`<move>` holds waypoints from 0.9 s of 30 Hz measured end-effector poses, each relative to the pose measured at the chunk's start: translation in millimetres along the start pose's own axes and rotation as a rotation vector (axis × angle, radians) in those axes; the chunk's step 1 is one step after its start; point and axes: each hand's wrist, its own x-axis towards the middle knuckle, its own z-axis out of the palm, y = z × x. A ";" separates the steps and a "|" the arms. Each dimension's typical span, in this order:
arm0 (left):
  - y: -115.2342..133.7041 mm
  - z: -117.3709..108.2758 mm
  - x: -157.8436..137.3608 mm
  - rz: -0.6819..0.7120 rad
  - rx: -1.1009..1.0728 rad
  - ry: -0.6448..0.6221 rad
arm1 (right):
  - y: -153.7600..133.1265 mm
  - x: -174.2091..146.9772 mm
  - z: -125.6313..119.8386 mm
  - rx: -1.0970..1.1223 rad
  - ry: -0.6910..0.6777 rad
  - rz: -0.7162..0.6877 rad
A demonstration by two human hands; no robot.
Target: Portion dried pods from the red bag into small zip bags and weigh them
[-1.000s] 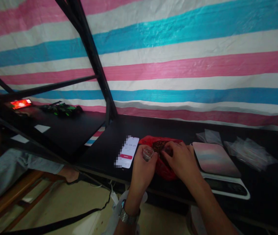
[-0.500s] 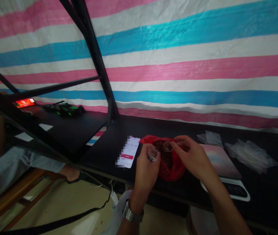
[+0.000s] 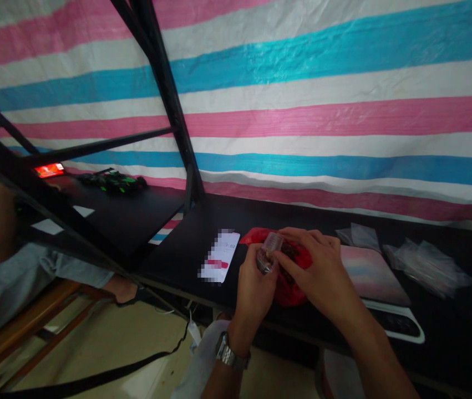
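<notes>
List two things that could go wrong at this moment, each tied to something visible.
1. The small clear cup in the right hand tips over the clear bag pinched by the left hand; contents may spill.
2. The phone lies close beside the red bag; spilt bits could land on it.

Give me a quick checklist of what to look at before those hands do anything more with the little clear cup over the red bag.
1. Left hand grips small clear container: ok.
2. Right hand holds clear cup against it: ok.
3. Red bag lies under both, open: ok.
4. Cup's fill level: cannot tell.
5. Phone beside the bag, apart from the hands: ok.
6. Scale platform bare: cannot tell, a pink-toned pad covers it.
</notes>
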 end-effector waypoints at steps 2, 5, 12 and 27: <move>0.2 0.2 0.3 0.009 -0.025 0.007 | 2.7 0.7 -0.9 0.025 0.008 -0.004; 1.3 -0.4 0.7 0.034 -0.044 0.020 | 10.6 2.1 2.5 0.009 0.064 0.060; 5.7 -1.2 -0.9 0.131 -0.050 0.077 | 30.1 4.3 8.4 -0.036 -0.040 0.216; 12.3 24.1 -25.3 0.369 0.023 -0.008 | 0.1 -9.5 -39.9 0.273 -0.068 0.203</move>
